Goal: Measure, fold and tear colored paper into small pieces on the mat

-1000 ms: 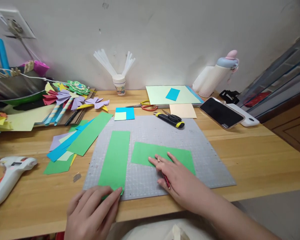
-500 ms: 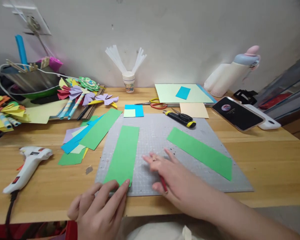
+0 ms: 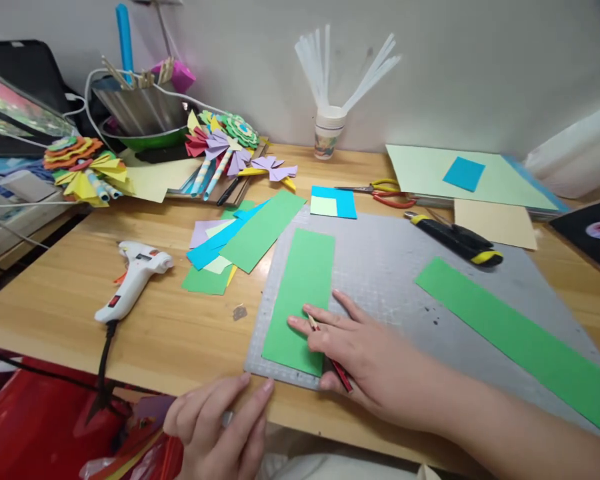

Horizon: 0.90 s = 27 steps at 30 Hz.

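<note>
My right hand (image 3: 355, 350) lies on the grey cutting mat (image 3: 380, 267), fingertips pressing the lower part of an upright green paper strip (image 3: 303, 293). A red pencil (image 3: 337, 370) is tucked between its fingers. My left hand (image 3: 223, 427) hovers at the table's front edge, just off the mat's near corner, fingers loosely curled and holding nothing. A second, longer green strip (image 3: 515, 340) lies slanted on the mat's right side.
A white glue gun (image 3: 133, 277) lies on the wooden table at left, beside a pile of coloured paper strips (image 3: 235, 240). Black-and-yellow utility knife (image 3: 455, 240), scissors (image 3: 380, 193), a paper cup of straws (image 3: 327, 130), paper flowers (image 3: 220, 143) and a phone (image 3: 593, 237) stand behind.
My right hand slid left onto the upright green strip. My left hand came off that strip's corner toward the table edge. The view swung left.
</note>
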{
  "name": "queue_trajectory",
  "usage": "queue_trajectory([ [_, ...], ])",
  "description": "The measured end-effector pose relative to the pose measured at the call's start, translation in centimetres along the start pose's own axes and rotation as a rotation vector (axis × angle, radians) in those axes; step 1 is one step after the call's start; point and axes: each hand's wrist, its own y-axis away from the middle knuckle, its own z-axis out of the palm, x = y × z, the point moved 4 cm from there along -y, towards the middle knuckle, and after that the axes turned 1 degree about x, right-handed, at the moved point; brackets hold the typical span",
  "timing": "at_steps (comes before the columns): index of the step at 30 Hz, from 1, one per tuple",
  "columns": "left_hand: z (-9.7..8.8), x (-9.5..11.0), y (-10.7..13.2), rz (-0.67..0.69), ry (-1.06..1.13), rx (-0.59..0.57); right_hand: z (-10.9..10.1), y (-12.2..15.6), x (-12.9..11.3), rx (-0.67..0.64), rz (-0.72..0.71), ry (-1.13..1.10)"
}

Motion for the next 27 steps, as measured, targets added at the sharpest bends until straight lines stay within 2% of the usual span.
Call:
queue_trajectory([
  [5,0.5,-0.4,0.0,-0.06,-0.009,-0.004,0.1,-0.7,0.2,-0.065,-0.048,0.017],
  [17,1.0,-0.3,-0.2,-0.104,-0.015,-0.035,0.9,-0.7,0.6,-0.044,-0.051,0.117],
  [23,0.8,0.0,-0.9,-0.227,0.036,0.126,0.8,-0.9,0.0,-0.077,-0.041,0.178],
  [27,1.0,0.1,-0.9,-0.229,0.038,0.105,0.9,-1.0,-0.2,-0.105,-0.078,0.255],
])
